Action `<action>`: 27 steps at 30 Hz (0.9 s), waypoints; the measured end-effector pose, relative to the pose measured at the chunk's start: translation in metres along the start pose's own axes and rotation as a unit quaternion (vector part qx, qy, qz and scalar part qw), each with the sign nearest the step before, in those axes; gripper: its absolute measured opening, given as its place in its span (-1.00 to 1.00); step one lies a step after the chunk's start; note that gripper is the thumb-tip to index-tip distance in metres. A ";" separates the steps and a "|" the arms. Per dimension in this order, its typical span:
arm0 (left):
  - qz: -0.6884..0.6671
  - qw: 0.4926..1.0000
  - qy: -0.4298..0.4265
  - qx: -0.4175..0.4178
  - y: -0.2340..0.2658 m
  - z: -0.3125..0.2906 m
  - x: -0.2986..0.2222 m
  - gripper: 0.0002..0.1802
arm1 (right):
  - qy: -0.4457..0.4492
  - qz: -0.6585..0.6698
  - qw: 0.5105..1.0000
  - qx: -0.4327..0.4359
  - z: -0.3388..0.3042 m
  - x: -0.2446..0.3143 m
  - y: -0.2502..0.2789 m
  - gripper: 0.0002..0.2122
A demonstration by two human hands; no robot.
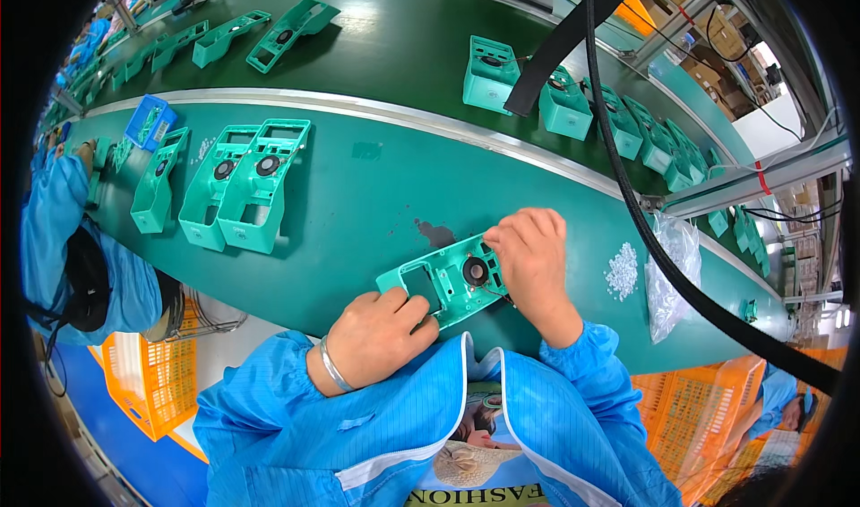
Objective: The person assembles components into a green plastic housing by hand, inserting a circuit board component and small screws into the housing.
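Observation:
A green plastic housing (459, 303) with a round black speaker (475, 271) set in it lies on the green workbench in front of me. My left hand (381, 335), with a metal bangle at its wrist, grips the near left end of the housing with curled fingers. At the housing's right end, my right hand (530, 254) has its fingertips pinched together over the corner. Whatever those fingertips hold, if anything, is hidden. Thin dark wires run beside the speaker, close to the right hand.
Green housings (260, 184) stand at the left. Small clear pieces (622, 271) lie beside a clear plastic bag (674, 279) at the right. A black cable (618, 162) hangs across the right side. More housings (490, 73) line the far belt. Another person's blue sleeve (55, 211) is at far left.

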State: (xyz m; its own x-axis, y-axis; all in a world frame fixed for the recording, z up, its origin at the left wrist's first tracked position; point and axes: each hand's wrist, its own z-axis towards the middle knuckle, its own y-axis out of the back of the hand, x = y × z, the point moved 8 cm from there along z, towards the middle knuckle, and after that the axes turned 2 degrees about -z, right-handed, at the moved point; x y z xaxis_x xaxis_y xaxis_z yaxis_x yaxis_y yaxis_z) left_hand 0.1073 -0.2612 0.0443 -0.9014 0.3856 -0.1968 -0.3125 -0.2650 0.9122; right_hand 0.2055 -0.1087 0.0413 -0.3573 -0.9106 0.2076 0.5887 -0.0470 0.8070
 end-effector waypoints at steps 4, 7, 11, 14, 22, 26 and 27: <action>-0.005 1.000 -0.001 -0.002 -0.001 0.000 0.000 -0.84 | 0.031 -0.031 0.999 -0.004 0.001 0.005 0.001 -0.82; -0.006 1.000 -0.002 -0.005 -0.001 0.000 0.000 -0.84 | 0.026 -0.027 0.999 -0.001 0.001 0.003 0.000 -0.82; -0.004 1.000 -0.001 -0.003 -0.002 0.000 0.000 -0.85 | 0.018 -0.018 1.000 0.004 0.000 0.002 0.000 -0.82; -0.006 1.000 -0.002 -0.003 -0.002 0.001 0.001 -0.85 | 0.014 -0.009 1.000 -0.007 -0.002 0.000 0.002 -0.83; -0.014 1.000 0.002 -0.001 -0.001 0.002 0.000 -0.85 | 0.020 -0.002 1.000 0.001 -0.001 -0.001 -0.001 -0.83; -0.016 1.000 0.003 0.004 -0.001 0.003 0.001 -0.86 | 0.031 -0.050 0.998 0.018 -0.001 0.008 0.003 -0.84; -0.016 1.000 0.004 0.005 -0.001 0.003 0.001 -0.86 | 0.049 -0.089 0.994 0.033 0.000 0.014 0.003 -0.84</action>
State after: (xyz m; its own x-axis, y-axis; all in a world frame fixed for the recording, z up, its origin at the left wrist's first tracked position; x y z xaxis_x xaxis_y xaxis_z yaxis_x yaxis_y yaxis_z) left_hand 0.1079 -0.2580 0.0440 -0.8931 0.3874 -0.2286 -0.3384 -0.2439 0.9088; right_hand 0.2027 -0.1216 0.0466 -0.3770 -0.9262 0.0065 0.4730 -0.1865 0.8611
